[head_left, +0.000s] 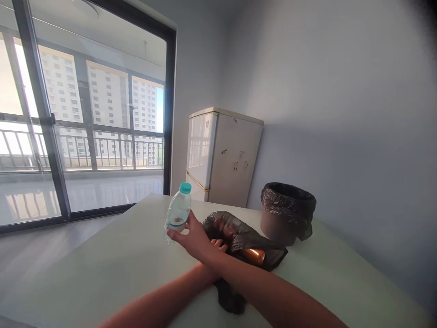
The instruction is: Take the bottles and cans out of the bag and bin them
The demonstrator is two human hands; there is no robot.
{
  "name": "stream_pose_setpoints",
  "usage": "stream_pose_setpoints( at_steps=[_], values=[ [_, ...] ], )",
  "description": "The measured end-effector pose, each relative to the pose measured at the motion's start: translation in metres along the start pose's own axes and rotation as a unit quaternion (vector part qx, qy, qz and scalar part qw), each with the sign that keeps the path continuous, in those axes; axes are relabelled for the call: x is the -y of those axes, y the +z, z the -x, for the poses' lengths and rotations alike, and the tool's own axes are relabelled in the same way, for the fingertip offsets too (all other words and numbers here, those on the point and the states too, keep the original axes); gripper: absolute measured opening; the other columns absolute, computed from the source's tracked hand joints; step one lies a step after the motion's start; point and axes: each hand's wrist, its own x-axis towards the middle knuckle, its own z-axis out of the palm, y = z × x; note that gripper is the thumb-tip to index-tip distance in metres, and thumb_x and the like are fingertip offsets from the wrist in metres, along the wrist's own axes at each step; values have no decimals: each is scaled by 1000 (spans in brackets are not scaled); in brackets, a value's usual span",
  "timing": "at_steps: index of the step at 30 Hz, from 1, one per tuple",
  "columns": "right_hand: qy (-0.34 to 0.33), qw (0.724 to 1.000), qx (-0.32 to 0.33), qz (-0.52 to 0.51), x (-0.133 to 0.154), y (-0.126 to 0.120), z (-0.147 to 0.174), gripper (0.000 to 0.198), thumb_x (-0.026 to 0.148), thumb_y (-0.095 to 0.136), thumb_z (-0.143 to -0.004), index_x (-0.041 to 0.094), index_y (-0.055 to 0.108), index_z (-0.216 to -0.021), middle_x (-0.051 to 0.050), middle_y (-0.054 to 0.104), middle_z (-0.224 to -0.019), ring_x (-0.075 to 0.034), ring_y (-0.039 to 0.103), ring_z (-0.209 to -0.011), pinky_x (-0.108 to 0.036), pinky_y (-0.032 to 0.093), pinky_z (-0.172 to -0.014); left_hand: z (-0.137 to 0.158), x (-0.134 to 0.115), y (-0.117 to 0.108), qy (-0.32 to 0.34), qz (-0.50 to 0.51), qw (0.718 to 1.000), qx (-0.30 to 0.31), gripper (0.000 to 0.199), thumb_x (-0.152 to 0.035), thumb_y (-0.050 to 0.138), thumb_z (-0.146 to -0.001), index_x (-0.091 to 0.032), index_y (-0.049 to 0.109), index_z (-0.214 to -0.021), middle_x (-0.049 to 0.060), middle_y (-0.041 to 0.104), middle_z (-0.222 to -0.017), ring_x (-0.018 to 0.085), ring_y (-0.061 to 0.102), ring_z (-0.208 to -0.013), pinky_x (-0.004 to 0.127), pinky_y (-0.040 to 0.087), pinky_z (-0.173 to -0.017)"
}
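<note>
My arms cross over the table, the right one on top. In my right hand (191, 237) is a clear plastic bottle (180, 205) with a turquoise cap, gripped by its lower part and slightly tilted. Past the crossing, my left hand (218, 246) has its fingers curled at the edge of a black plastic bag (239, 232); my right wrist hides much of this hand. The thin bag lies on its side, and an orange can (255, 256) shows in it. More reddish contents are seen dimly through the plastic.
A bin (278, 225) lined with a black bag stands on the pale table (119, 264), right of the bag. Behind the table are a white fridge (235, 155) and a grey wall. A glass sliding door (102, 136) is at left.
</note>
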Motion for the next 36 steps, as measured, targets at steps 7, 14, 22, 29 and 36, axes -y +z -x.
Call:
stream_pose_setpoints(
  at_steps=[7,14,22,29,36],
  values=[
    [124,989,33,68,-49,73,-71,73,48,92,-56,25,59,-116,-5,71,-117,-28,67,-109,-38,53,-89,-8,0,-2,-24,-36,998,40,29,-31,59,-88,-29,72,-115,13,65,-127,38,55,-125,55,45,-105],
    [138,981,38,133,-84,101,-91,75,51,91,-55,25,55,-116,-7,70,-119,-30,65,-113,-39,52,-90,-10,5,-4,-6,-49,998,45,33,-33,60,-87,-23,70,-117,16,63,-124,37,56,-123,51,46,-104],
    [120,981,48,147,-102,91,-113,71,41,93,-56,26,56,-115,-3,72,-119,-28,66,-115,-38,51,-96,-11,4,0,-15,-42,998,36,26,-30,61,-87,-22,72,-109,15,65,-120,40,58,-121,53,48,-98],
    [123,981,65,136,-112,91,-112,66,35,91,-58,26,56,-114,-4,71,-120,-28,68,-114,-38,52,-94,-6,2,-3,-11,-42,999,30,30,-29,57,-88,-23,70,-114,15,64,-123,39,57,-122,54,47,-100],
    [161,975,65,141,-114,79,-100,95,20,93,-49,22,47,-132,-13,61,-143,-29,59,-131,-37,47,-106,-6,-4,1,-36,-38,998,42,34,-27,58,-87,-26,69,-119,16,60,-130,40,53,-128,54,44,-104]
  ],
)
